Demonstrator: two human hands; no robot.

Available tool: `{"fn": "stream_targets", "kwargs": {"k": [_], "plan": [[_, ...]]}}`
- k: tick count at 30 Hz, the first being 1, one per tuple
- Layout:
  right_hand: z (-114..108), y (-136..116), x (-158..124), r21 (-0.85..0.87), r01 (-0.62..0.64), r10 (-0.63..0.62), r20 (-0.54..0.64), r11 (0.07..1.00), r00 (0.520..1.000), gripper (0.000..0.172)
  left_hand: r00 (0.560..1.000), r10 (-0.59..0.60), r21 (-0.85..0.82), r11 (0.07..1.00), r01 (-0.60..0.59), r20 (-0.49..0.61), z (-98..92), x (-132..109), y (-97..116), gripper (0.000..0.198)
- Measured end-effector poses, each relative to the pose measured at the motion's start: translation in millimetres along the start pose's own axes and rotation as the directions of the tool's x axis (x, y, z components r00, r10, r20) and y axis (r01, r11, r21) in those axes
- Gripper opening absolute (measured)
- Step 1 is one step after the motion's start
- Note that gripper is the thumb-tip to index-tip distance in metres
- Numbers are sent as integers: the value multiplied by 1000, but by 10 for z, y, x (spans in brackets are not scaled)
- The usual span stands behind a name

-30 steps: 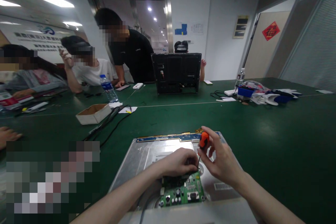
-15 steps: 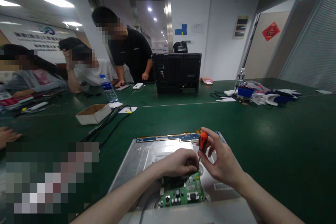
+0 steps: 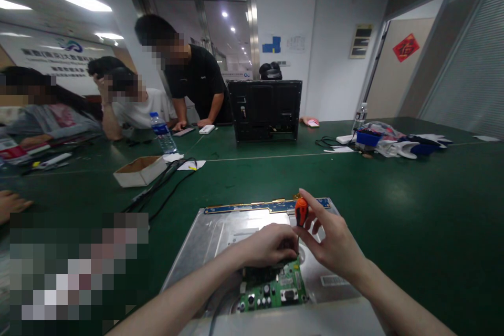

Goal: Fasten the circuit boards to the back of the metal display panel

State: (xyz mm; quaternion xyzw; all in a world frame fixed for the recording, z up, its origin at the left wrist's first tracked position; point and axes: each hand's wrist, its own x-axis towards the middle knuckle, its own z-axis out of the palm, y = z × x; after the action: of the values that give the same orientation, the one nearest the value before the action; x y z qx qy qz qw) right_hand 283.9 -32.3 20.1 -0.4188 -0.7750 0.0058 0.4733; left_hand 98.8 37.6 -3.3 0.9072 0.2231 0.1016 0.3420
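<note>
My right hand [image 3: 328,236] grips an orange-and-black screwdriver [image 3: 301,212] by its handle, held upright with the shaft pointing down. Beside the shaft, my left hand [image 3: 271,244] is closed, its fingertips pinched near the screwdriver's lower end; whether they hold the shaft or a small part cannot be made out. Below both hands lies a green circuit board [image 3: 273,289] with connectors and capacitors, its upper part covered by my left hand. It sits on a silvery metal panel [image 3: 197,252]. Along the panel's far edge runs a narrow blue circuit strip [image 3: 244,207].
A black monitor back [image 3: 265,110] stands across the green table [image 3: 378,210]. To the left are an open cardboard box [image 3: 140,172], black cables [image 3: 157,181] and a water bottle [image 3: 162,134]. A blue tray [image 3: 368,139] with gloves lies far right. Several people are across the table.
The screwdriver handle has shifted slightly left, and my right fingers have moved round it. My left hand stays in place. The standing person's hand has moved onto a white object.
</note>
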Motion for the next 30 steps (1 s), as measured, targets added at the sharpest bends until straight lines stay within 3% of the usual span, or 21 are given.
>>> {"fn": "stream_targets", "kwargs": {"k": [14,30], "plan": [[-5,2,-4,-25,-5,6,3,1000,1000,71,1000,3,1,1000,-3,10,-10,13,-21,11],[-13,-35,6,22,-38,38,16,999,999,58,1000,6,-24,1000,-6,11,-6,2,-29,13]]}}
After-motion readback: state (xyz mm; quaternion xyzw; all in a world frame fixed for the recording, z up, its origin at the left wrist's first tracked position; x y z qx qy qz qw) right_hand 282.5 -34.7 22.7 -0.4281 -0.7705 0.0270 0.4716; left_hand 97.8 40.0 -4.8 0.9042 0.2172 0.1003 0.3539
